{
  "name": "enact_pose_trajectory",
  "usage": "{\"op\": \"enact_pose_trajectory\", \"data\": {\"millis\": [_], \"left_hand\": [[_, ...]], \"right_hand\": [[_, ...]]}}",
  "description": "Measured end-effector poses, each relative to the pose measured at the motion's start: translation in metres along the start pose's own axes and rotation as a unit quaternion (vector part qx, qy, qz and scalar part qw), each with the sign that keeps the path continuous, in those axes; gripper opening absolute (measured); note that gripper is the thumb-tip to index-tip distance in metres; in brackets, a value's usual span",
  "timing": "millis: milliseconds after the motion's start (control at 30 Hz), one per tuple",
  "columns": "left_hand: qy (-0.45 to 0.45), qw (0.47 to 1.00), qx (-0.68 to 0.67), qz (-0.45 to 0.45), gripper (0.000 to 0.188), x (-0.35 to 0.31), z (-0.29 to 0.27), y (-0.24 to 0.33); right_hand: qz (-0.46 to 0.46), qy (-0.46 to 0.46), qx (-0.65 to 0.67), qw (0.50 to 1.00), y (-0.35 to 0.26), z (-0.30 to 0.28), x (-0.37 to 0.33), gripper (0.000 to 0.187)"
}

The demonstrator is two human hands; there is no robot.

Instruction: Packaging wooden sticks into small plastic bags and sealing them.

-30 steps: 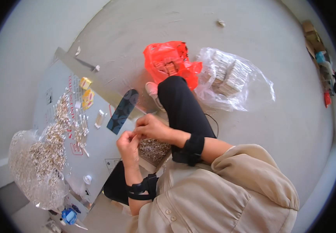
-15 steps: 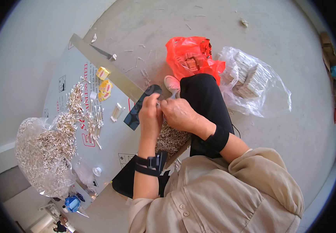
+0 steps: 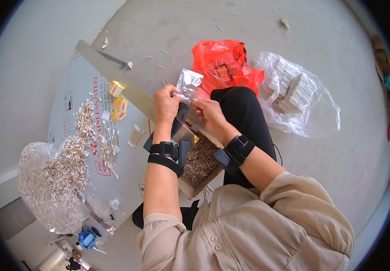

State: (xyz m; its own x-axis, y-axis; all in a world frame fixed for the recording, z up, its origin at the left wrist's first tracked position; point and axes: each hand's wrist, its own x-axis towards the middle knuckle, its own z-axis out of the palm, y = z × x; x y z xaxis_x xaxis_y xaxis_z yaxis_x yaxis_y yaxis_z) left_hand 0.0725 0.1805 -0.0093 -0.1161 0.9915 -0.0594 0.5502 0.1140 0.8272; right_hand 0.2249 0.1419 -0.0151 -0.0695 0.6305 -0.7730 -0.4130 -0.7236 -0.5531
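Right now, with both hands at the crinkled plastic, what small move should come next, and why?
I'd probably ease the left hand and the right hand slightly apart to spread the crinkled plastic: each has a grip near its lower part, it stands up creased beyond the fingers, and whether it has an open mouth can't be told.

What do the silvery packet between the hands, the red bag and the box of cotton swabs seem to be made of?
Silvery packet: thin, glossy plastic film or foil; it creases and glints, but which one I can't tell.
Red bag: probably thin, slightly shiny plastic, given its slack, crumpled folds.
Box: likely matte cardboard; its walls are brown and stiff.
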Motion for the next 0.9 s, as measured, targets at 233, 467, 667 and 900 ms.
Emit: {"op": "enact_pose_trajectory", "data": {"millis": [233,467,667,900], "left_hand": [[-0.061,0.997,-0.044,0.025,0.009,-0.003,-0.009,0.0],[-0.078,0.985,0.043,0.145,0.014,-0.018,-0.035,0.011],[-0.16,0.98,-0.096,0.065,0.024,-0.025,-0.068,0.023],[-0.135,0.985,-0.11,-0.017,0.019,-0.038,-0.067,0.015]], "right_hand": [[-0.005,-0.019,0.081,0.997,0.002,0.011,-0.002,0.013],[-0.059,-0.04,0.059,0.996,0.012,0.013,-0.021,0.01],[-0.118,-0.091,0.038,0.988,0.023,0.02,-0.039,0.009],[-0.201,-0.058,0.022,0.978,0.041,0.023,-0.038,0.01]]}}
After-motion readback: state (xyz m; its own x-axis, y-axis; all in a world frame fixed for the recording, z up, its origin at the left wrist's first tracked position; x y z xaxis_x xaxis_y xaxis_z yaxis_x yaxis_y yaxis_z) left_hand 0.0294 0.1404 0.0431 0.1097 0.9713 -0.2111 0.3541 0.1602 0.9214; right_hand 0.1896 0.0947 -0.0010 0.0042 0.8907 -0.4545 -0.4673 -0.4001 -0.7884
